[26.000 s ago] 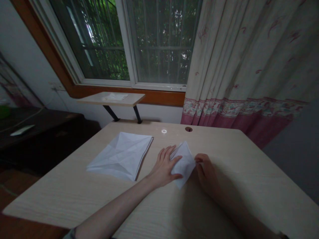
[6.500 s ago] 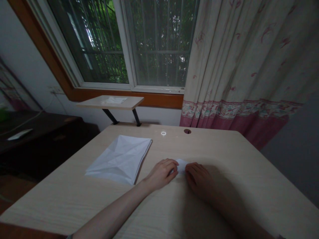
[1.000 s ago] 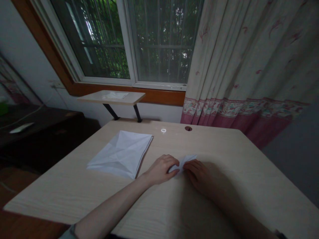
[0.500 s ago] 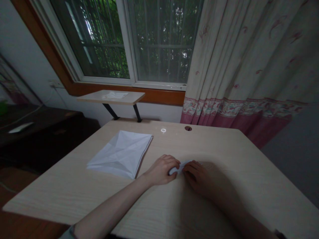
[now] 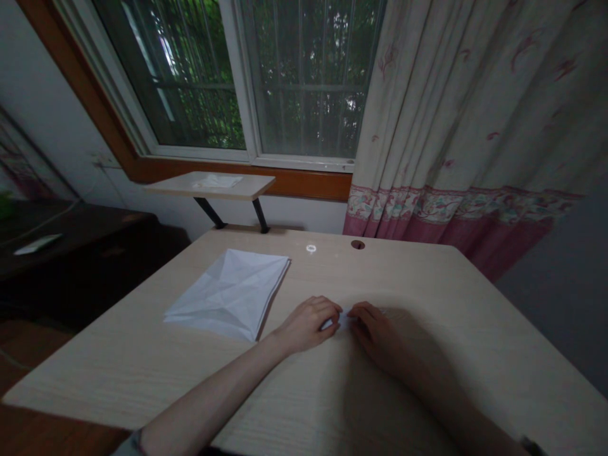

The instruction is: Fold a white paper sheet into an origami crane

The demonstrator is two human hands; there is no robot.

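On the counter (image 5: 427,354), left hand (image 5: 306,326) and right hand (image 5: 380,335) pinch a paper (image 5: 342,318) with curled fingers, pinning it flat; sheets (image 5: 228,292) lie aside.

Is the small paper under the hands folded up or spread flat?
Folded up small: only a white sliver of the small paper shows between left hand and right hand.

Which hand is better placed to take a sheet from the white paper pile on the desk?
Left, most likely. The left hand lies nearest the paper pile, which sits on its side of the desk. The right hand is beyond the small folded paper and would have to cross over.
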